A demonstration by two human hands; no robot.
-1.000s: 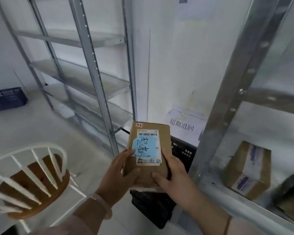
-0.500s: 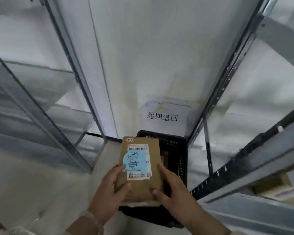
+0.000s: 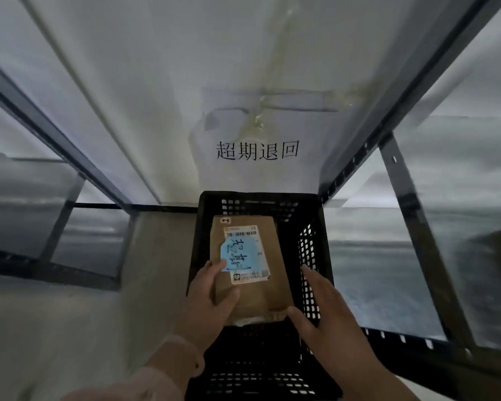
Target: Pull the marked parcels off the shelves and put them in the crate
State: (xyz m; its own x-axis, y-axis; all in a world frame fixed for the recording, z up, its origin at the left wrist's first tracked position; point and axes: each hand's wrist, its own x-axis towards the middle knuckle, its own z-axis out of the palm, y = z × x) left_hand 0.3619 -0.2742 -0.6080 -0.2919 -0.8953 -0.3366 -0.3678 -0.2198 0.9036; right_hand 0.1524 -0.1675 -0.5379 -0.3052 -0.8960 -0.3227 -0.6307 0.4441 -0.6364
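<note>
White wall (image 3: 156, 82) behind crate (image 3: 284, 201), left hand (image 3: 206, 302) gripping parcel (image 3: 258, 299), right hand (image 3: 330, 316) flat, fingers (image 3: 313, 277) straight

Your left hand (image 3: 207, 302) grips the brown parcel (image 3: 252, 299), blue note (image 3: 236, 254) up, by its near left edge inside the black crate (image 3: 311, 256); your right hand (image 3: 327, 314), fingers straight, sits just beside its near right corner, below the wall sign (image 3: 258, 150)
</note>
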